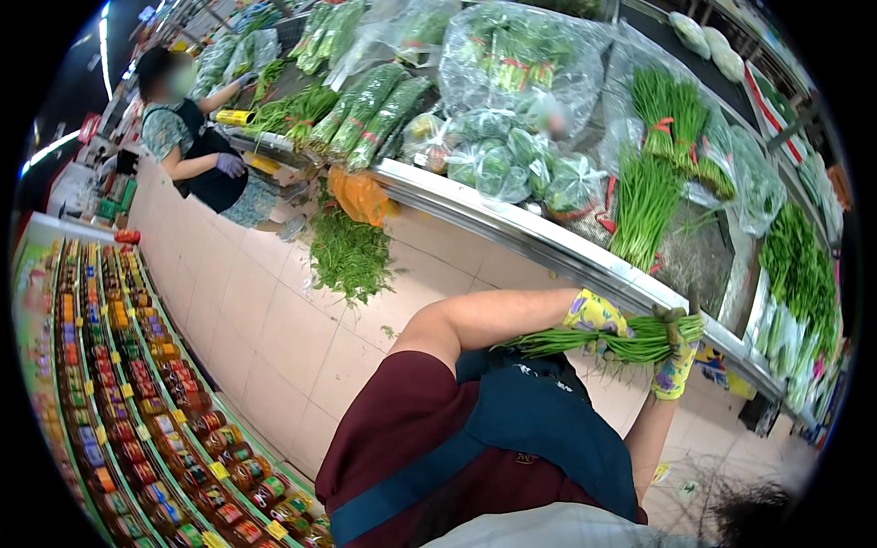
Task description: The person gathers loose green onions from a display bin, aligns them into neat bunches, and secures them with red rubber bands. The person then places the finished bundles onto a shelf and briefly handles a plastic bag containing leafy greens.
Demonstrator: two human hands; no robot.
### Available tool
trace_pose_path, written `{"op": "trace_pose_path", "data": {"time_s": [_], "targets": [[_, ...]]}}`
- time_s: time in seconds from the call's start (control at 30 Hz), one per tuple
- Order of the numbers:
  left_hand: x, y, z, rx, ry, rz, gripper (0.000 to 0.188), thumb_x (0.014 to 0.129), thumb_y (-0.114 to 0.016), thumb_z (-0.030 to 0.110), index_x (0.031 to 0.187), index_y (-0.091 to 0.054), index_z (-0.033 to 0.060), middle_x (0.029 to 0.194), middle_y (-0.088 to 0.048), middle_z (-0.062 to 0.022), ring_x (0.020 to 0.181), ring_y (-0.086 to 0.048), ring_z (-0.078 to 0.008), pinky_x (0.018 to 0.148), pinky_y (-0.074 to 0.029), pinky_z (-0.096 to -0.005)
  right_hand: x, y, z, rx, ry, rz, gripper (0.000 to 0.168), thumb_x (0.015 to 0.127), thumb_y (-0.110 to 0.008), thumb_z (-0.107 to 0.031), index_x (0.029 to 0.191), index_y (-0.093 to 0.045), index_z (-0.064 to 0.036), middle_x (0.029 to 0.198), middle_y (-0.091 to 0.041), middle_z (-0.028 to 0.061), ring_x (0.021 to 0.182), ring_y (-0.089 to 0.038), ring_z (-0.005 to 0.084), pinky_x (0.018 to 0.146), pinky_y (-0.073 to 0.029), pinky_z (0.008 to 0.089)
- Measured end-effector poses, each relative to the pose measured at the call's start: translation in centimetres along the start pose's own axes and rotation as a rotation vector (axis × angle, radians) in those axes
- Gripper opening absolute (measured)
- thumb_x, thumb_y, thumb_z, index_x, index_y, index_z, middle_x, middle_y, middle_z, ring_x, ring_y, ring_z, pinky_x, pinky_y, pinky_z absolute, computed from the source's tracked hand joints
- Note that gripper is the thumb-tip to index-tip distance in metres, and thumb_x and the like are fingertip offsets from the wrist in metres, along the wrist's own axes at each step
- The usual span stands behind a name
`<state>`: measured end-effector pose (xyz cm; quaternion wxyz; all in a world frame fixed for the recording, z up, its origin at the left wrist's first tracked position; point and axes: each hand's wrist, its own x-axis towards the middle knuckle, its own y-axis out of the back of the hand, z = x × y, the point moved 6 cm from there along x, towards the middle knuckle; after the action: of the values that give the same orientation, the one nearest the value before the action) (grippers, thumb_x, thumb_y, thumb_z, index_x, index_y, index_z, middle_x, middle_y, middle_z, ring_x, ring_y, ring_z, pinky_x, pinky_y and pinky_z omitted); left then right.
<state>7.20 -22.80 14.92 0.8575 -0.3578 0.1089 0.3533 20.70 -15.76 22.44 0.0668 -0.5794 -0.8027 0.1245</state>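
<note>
Both my hands wear yellow flowered gloves with grey-green palms, and they hold one bunch of long thin green stalks, likely chives or scallions [647, 340], sideways in front of my apron. My left hand [600, 318] is closed around its middle, with fingertips showing below. My right hand [675, 353] grips the bunch near its right end, by the metal edge of the display counter [493, 211]. Just beyond, a loose pile of similar stalks [644, 212] lies on the counter's dark mat, below upright-looking bunches tied with red bands [661, 127].
Bagged green vegetables [503, 168] fill more of the counter. An orange plastic bag [357, 195] hangs at its edge above a leafy green heap [349, 250] on the tiled floor. A co-worker [195, 147] stands at left. Shelves of jars [140, 383] line the lower left.
</note>
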Motion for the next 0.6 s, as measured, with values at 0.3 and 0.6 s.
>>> {"op": "trace_pose_path", "data": {"time_s": [0.3, 0.6], "targets": [[-2.8, -0.3, 1.5, 0.074, -0.114, 0.103, 0.051, 0.086, -0.055, 0.047, 0.116, -0.056, 0.0053, 0.095, -0.062, -0.0091, 0.072, -0.057, -0.0161, 0.065, -0.048, -0.0308, 1.7, -1.8, 3.8, 0.600, -0.178, -0.038, 0.023, 0.090, -0.055, -0.015, 0.111, -0.052, -0.004, 0.079, -0.051, 0.0012, 0.074, -0.051, 0.0143, 0.081, -0.044, 0.0337], [-8.1, 3.3, 2.9, 0.869, -0.241, 0.790, 0.058, 0.084, -0.058, 0.036, 0.128, -0.043, 0.0015, 0.123, -0.050, -0.0223, 0.113, -0.049, -0.0348, 0.095, -0.039, -0.0408, 3.6, -4.2, 1.8, 0.200, 0.001, 0.036, 0.025, 0.092, -0.055, -0.023, 0.107, -0.053, -0.002, 0.085, -0.055, 0.0042, 0.075, -0.055, 0.0116, 0.072, -0.049, 0.0272]]}}
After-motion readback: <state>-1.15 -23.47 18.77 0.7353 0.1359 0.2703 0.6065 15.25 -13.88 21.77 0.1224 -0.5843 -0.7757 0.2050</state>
